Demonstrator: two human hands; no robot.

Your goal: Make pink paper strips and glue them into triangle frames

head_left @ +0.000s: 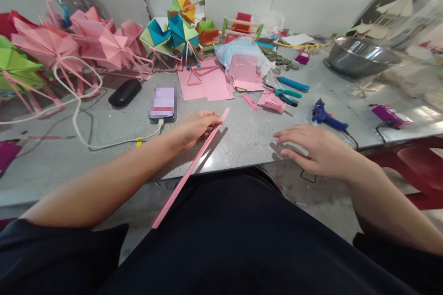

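Note:
A long, narrow pink strip (pixel 188 171) is pinched near its upper end by my left hand (pixel 200 127). It slants down over the table's front edge toward my dark shirt. My right hand (pixel 313 150) hangs over the front of the table, fingers apart, holding nothing. Nearest to it lies a blue glue gun (pixel 327 117), just behind and to the right. Pink sheets (pixel 204 83) lie flat behind my left hand. A stack of small pink pieces (pixel 272 101) sits beside teal-handled pliers (pixel 289 95).
A phone (pixel 163 101) with a white cable and a black case (pixel 125 93) lie at the left. Folded pink paper models (pixel 100 39) stand behind them. A metal bowl (pixel 360 57) is at the back right, a red stool (pixel 418 166) below the right edge.

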